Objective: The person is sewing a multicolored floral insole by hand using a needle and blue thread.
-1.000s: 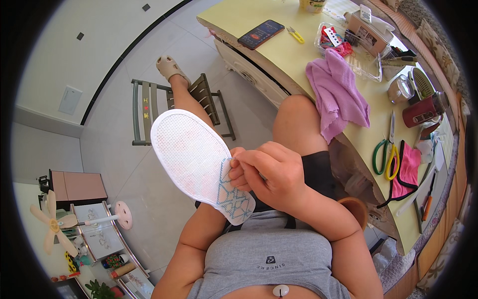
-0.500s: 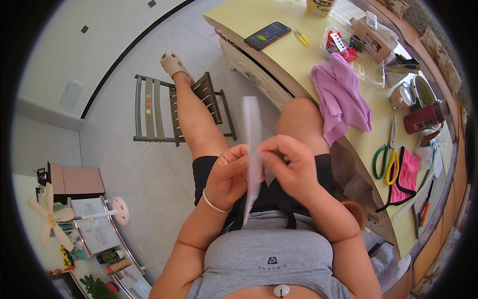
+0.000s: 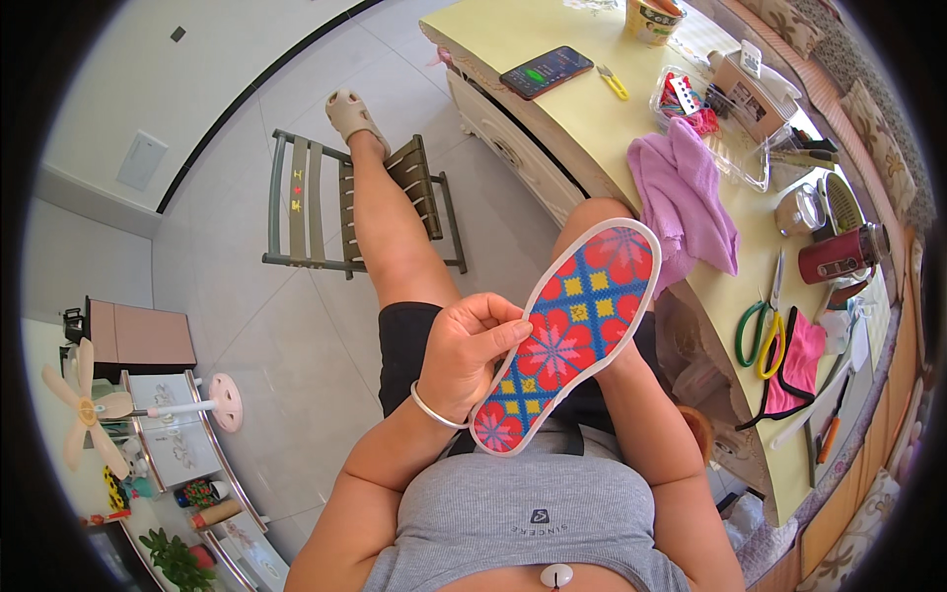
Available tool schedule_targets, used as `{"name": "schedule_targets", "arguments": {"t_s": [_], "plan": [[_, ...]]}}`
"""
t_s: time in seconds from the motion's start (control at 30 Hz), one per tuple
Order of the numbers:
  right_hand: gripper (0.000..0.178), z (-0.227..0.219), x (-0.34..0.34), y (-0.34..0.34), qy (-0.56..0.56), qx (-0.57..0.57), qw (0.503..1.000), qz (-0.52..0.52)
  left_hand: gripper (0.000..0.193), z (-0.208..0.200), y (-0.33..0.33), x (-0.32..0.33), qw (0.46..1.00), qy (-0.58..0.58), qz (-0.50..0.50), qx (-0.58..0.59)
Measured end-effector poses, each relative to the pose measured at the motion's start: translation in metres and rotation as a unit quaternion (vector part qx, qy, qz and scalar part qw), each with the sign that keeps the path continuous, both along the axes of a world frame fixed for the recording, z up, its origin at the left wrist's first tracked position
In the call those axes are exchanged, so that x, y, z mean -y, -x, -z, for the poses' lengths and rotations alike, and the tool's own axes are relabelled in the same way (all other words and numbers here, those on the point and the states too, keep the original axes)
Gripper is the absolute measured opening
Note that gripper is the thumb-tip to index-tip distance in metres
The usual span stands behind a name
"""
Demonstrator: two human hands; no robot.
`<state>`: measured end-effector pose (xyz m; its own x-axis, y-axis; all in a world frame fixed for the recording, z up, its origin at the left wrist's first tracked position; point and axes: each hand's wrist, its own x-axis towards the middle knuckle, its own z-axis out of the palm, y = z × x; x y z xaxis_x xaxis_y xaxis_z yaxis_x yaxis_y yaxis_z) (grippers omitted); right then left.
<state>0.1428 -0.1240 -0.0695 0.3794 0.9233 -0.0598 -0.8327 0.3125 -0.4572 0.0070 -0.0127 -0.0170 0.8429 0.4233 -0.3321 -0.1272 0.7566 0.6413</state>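
Note:
An embroidered shoe insole (image 3: 572, 340), red and blue with yellow squares and a pale rim, is held up in front of my lap, its patterned face showing. My left hand (image 3: 469, 350) pinches its left edge between thumb and fingers. Behind the insole is my right hand (image 3: 619, 367); only the part near the wrist shows, and its fingers are hidden. Whether a needle or thread is there, I cannot make out.
On the yellow table to the right lie a purple cloth (image 3: 681, 197), a phone (image 3: 546, 72), scissors (image 3: 764, 331), a pink cloth (image 3: 797, 365), a dark red flask (image 3: 838, 254) and a plastic box of thread (image 3: 691, 104). My leg rests on a folding chair (image 3: 395, 197).
The insole has turned from edge-on to showing its patterned face and tilted to the right. My right hand has gone from beside it to behind it; my left hand keeps hold.

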Motion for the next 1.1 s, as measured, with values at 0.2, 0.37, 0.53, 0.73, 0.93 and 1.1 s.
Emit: {"name": "schedule_targets", "arguments": {"t_s": [0.2, 0.37, 0.53, 0.73, 0.93, 1.1], "plan": [[0.026, 0.015, -0.002, 0.001, -0.007, 0.117, 0.993, 0.031, 0.008, 0.005, -0.001, 0.001, 1.000, -0.012, -0.003, -0.006], [0.019, -0.025, -0.008, 0.003, 0.105, 0.092, 0.967, 0.212, 0.007, 0.006, 0.000, -0.002, 0.997, -0.071, -0.042, -0.012], [0.020, -0.037, 0.002, 0.000, 0.162, 0.588, 0.660, 0.439, 0.007, 0.011, -0.002, -0.003, 0.979, -0.175, -0.095, -0.047], [0.018, -0.044, -0.015, 0.014, 0.081, 0.766, 0.539, 0.342, 0.006, 0.016, -0.004, 0.004, 0.954, -0.278, -0.091, -0.056], [0.005, -0.064, -0.013, 0.032, 0.028, 0.368, 0.901, 0.229, 0.007, 0.019, -0.006, 0.002, 0.953, -0.279, -0.097, -0.062], [0.006, -0.099, 0.030, -0.019, -0.087, 0.137, 0.953, 0.254, 0.007, 0.030, -0.004, -0.012, 0.948, -0.277, -0.144, -0.068]]}}
